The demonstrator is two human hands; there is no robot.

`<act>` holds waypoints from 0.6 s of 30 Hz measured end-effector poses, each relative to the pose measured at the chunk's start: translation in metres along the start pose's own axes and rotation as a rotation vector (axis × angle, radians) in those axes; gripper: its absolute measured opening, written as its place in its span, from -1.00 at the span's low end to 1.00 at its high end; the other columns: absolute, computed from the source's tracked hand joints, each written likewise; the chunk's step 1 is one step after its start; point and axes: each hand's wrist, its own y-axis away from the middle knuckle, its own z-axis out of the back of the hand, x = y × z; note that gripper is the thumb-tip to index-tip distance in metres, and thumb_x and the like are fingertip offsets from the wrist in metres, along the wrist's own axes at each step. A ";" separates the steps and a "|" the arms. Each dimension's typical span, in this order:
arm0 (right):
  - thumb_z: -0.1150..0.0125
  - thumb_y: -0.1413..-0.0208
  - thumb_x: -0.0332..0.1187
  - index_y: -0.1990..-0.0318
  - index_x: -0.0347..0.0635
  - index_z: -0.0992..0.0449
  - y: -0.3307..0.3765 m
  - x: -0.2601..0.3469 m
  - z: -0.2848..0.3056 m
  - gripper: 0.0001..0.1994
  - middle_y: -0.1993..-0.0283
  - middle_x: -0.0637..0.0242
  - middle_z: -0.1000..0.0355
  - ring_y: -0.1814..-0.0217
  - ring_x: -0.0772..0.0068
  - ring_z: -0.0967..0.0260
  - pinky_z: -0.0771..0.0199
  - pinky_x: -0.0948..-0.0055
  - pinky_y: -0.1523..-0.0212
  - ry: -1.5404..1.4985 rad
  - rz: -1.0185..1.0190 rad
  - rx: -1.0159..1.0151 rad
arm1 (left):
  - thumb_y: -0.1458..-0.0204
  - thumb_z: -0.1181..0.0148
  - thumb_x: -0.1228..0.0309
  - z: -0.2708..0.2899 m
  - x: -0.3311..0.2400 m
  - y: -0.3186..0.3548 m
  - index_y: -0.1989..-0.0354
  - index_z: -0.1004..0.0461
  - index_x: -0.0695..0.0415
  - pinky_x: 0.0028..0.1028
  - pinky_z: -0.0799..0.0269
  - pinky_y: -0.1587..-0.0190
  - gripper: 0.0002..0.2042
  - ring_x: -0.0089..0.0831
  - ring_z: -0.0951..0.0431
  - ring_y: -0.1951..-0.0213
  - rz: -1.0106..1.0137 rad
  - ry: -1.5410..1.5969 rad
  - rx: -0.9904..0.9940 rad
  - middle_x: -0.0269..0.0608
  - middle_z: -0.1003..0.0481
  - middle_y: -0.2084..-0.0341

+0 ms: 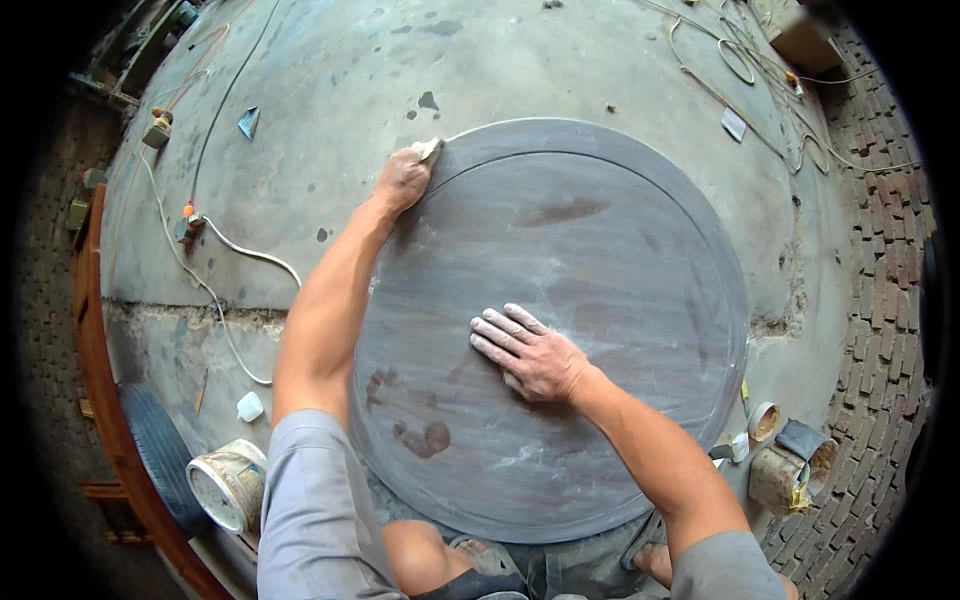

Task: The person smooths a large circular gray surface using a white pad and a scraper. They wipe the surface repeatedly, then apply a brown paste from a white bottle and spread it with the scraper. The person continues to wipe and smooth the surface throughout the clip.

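Observation:
A large round dark-grey disc [560, 240], streaked with pale dust and darker smudges, lies flat in front of me. A groove runs along its far rim. At its far left edge my left hand [404, 176] is closed on a small pale piece of sandpaper or cloth [430, 149], pressed against the rim; which of the two it is, I cannot tell. My right hand [533, 358] rests palm down near the middle of the disc, its fingers stretched out and whitened with dust. Nothing shows in that hand.
A white bucket [228, 486] and a tyre [160, 455] stand at the left by a brown wooden edge [120, 400]. Cables with an orange-tipped plug [188, 222] lie on the concrete floor [340, 70]. Worn containers [780, 475] stand at the right, beside a brick strip [870, 380].

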 end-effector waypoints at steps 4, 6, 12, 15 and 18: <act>-0.10 -0.21 -0.25 -0.46 -0.19 -0.25 0.007 -0.004 0.008 -0.36 -0.58 0.20 -0.12 -0.66 0.21 0.04 0.17 0.05 -0.67 0.002 -0.025 0.004 | -0.42 0.09 0.26 0.031 0.020 0.122 0.12 -0.50 0.27 -0.12 -0.41 0.11 -0.68 0.21 -0.55 0.12 0.121 0.145 -0.119 0.30 -0.52 0.23; -0.09 -0.21 -0.26 -0.45 -0.20 -0.26 0.002 0.000 0.004 -0.37 -0.58 0.20 -0.13 -0.65 0.21 0.02 0.16 0.05 -0.67 0.017 -0.016 -0.010 | -0.42 0.07 0.27 0.043 0.031 0.152 0.12 -0.50 0.26 -0.12 -0.40 0.12 -0.70 0.17 -0.54 0.17 0.100 0.143 -0.192 0.29 -0.52 0.25; -0.10 -0.19 -0.28 -0.43 -0.17 -0.31 -0.007 0.004 0.006 -0.38 -0.56 0.22 -0.17 -0.64 0.21 -0.01 0.15 0.07 -0.67 0.046 -0.009 0.019 | -0.39 0.06 0.24 0.024 0.035 0.081 -0.01 -0.48 0.26 -0.17 -0.41 0.03 -0.68 0.13 -0.49 0.14 0.185 -0.057 0.102 0.30 -0.51 0.16; -0.11 -0.17 -0.29 -0.43 -0.16 -0.32 -0.005 0.003 0.006 -0.37 -0.56 0.22 -0.17 -0.65 0.21 0.00 0.17 0.07 -0.67 0.050 -0.012 0.000 | -0.39 0.11 0.29 0.033 0.032 0.145 -0.22 -0.46 0.19 -0.19 -0.44 -0.08 -0.63 0.20 -0.50 -0.09 0.168 0.074 -0.131 0.29 -0.51 -0.03; -0.12 -0.16 -0.30 -0.43 -0.16 -0.31 0.000 0.002 0.008 -0.37 -0.57 0.22 -0.15 -0.65 0.19 0.02 0.17 0.06 -0.67 0.055 -0.031 0.013 | -0.50 0.24 0.18 0.052 0.030 0.268 -0.37 -0.36 0.18 -0.23 -0.40 -0.21 -0.54 0.16 -0.49 -0.19 0.388 0.079 -0.062 0.31 -0.50 -0.09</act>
